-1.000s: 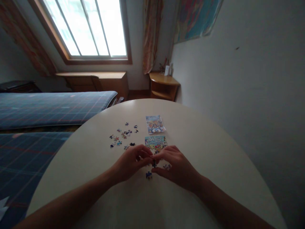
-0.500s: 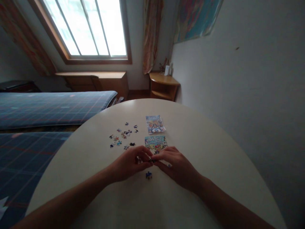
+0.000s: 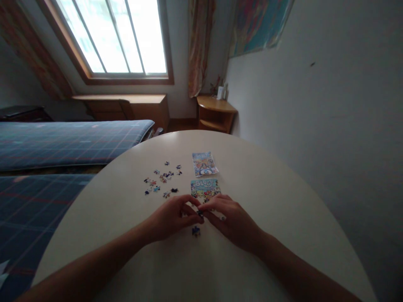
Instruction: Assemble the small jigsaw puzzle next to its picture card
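Narrow grip, left hand (image 3: 172,218) and right hand (image 3: 232,219), on small irregular puzzle piece (image 3: 199,213).

The scene is seen through a single camera, worn on the person's head above the near side of the bench (image 3: 283,201), facing forward and pitched down. It looks along both forearms (image 3: 100,262), which enter at eight and four o'clock, to the left hand (image 3: 171,216) at seven and the right hand (image 3: 234,218) at five, just below mid-frame. These are close to the lens. The view is wide: past the bench's far edge at twelve o'clock it takes in the window (image 3: 115,37) between ten and eleven, the corner shelf (image 3: 217,104) past twelve, the bed (image 3: 78,142) at nine and the wall (image 3: 330,126) near three.
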The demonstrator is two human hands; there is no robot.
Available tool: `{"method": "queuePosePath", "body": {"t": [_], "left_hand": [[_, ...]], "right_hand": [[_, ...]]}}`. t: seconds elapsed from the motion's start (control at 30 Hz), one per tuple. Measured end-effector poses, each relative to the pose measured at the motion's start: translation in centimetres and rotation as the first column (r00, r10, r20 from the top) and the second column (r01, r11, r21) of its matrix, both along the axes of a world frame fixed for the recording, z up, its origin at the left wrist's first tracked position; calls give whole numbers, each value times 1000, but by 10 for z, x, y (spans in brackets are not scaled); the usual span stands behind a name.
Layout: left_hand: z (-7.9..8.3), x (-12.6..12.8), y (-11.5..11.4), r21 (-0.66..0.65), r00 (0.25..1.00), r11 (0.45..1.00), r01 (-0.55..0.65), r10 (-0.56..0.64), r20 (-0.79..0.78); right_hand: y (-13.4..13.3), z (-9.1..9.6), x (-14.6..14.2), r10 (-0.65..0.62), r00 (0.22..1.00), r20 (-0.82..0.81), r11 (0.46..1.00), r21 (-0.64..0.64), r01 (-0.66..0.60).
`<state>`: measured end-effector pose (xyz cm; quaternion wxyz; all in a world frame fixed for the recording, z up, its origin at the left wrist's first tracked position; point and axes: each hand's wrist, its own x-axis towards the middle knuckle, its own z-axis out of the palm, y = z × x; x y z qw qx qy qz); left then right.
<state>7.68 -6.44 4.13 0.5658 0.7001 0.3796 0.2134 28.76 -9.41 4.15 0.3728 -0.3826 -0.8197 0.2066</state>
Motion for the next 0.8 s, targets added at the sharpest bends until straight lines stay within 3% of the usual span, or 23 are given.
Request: {"method": "queuePosePath", "body": {"t": [0.3,0.47,0.6,0.8], "left_hand": [[3,1,0,40,1000,999,-14,14,21],[6,2,-1,91,999,995,-36,35,4],[6,3,-2,131,998,990,-59,56,27],[8,4,-3,186,999,981,-54,52,15]], "right_hand": [[0,6,3,100,994,-36,994,-30,-101],[0,6,6,-37,998,-46,992,-121,31],[-1,4,8,-141,990,9,982,-122,141],[-2,2,6,-134,991,-22,979,-158,129]]}}
